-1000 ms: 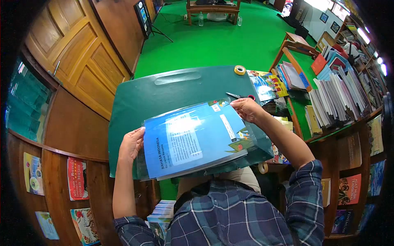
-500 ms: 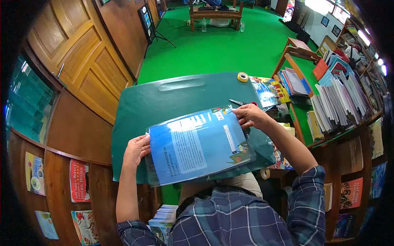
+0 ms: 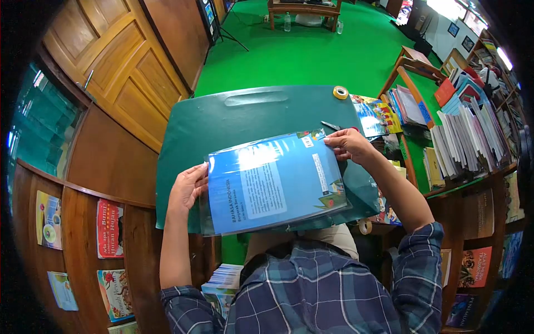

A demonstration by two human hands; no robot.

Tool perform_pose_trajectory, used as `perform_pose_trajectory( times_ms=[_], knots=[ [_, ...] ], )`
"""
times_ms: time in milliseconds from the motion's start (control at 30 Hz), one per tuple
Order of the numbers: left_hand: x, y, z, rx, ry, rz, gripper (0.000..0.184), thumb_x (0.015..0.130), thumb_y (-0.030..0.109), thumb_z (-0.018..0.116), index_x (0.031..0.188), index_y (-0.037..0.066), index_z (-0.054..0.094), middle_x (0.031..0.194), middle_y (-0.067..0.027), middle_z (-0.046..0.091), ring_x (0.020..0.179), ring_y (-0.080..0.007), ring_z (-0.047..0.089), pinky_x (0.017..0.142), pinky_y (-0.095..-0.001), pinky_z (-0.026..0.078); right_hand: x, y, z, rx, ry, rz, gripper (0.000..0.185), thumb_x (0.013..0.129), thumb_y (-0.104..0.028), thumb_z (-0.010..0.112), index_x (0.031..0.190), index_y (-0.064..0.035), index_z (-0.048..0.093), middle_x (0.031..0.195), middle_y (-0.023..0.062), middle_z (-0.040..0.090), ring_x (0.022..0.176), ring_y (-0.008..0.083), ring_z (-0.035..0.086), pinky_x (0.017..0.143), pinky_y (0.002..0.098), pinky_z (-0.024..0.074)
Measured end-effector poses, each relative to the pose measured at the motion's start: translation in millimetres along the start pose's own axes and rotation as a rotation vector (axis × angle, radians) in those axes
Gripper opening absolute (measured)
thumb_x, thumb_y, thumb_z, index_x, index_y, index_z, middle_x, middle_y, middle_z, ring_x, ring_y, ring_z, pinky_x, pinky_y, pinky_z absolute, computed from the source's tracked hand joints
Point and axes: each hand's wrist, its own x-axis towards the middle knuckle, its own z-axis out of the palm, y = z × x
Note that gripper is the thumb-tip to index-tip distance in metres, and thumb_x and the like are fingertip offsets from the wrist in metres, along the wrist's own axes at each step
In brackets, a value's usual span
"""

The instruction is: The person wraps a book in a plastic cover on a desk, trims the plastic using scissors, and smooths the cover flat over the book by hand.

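Note:
A blue book with clear plastic around it lies over the near part of the green table. Its printed back cover faces up, and light glares off the plastic. My left hand pinches the book's upper left corner, thumb on top. At the upper right corner, my right hand grips the book and its plastic between thumb and fingers. Scissors lie just beyond my right hand, their handles partly hidden by it. A roll of tape sits at the table's far right corner.
Colourful books lie right of the table. Beyond them a wooden rack holds folders, beside rows of upright books. Another tape roll is below the table's right edge. Stacked booklets stand at lower left. A door is at left.
The near edge of the book and the loose pages under it have come down flatter against the table. Both hands keep their hold at the corners. The whole view has shifted slightly.

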Motion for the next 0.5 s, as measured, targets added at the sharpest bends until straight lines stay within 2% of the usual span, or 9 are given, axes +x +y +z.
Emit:
perform_pose_trajectory(
  times_ms=[233, 333, 500],
  knots=[
    [-5.1, 3.7, 2.6, 0.179, 0.043, 0.025, 0.029, 0.085, 0.014, 0.069, 0.108, -0.002, 0.065, 0.089, -0.0108, 0.067, 0.072, -0.0122, 0.061, 0.065, -0.0195, 0.053, -4.4, 7.1, 6.8, 0.125, 0.058, -0.045, 0.021, 0.085, -0.014, 0.069, 0.1, 0.0002, 0.064, 0.08, 0.0062, 0.061, 0.065, 0.0089, 0.055, 0.053, 0.0175, 0.0455],
    [-12.4, 0.6, 7.4, 0.115, 0.059, 0.04, 0.028, 0.086, 0.015, 0.069, 0.108, -0.002, 0.065, 0.09, -0.0104, 0.067, 0.073, -0.0122, 0.061, 0.066, -0.0196, 0.052, -3.7, 10.7, 3.2, 0.139, 0.013, -0.037, 0.025, 0.086, -0.014, 0.068, 0.105, 0.0005, 0.062, 0.083, 0.0063, 0.061, 0.068, 0.0094, 0.055, 0.053, 0.0176, 0.0458],
    [-5.7, -15.1, 0.0, -0.02, 0.015, 0.057, 0.028, 0.086, 0.016, 0.068, 0.108, -0.002, 0.065, 0.09, -0.0097, 0.066, 0.074, -0.0122, 0.061, 0.067, -0.0204, 0.052, -18.8, 5.2, 6.3, 0.193, -0.025, -0.086, 0.029, 0.086, -0.012, 0.067, 0.11, 0.0026, 0.059, 0.09, 0.0112, 0.061, 0.071, 0.0126, 0.057, 0.059, 0.0204, 0.0503]
  ],
)
